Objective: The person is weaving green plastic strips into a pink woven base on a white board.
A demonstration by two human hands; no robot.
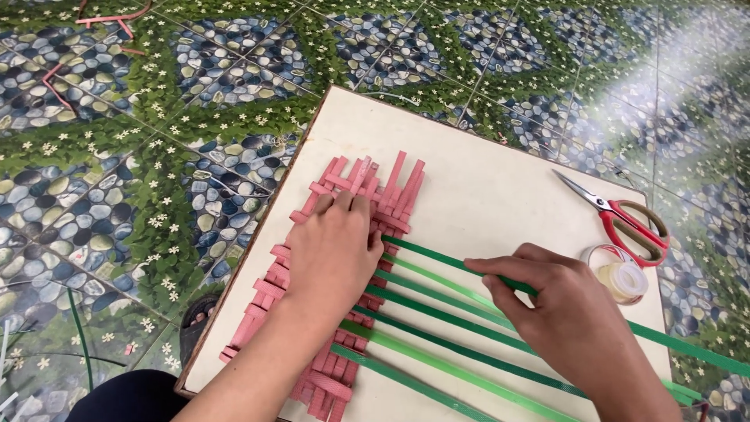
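A board (484, 187) lies on the tiled floor (117, 156). On its left part sits a woven mat of strips (375, 195), under the left hand (332, 254). Long straps (437, 312) run rightward from the mat, beneath the right hand (562, 312). Scissors (625, 219) lie at the board's right edge, with a tape roll (621, 275) just in front of them.

Pink woven strips (344, 258), green straps (445, 320), a cream board (484, 187), red-handled scissors (625, 219), and floor tiles (141, 141) patterned with blue-grey pebbles and white-flowered leaves.
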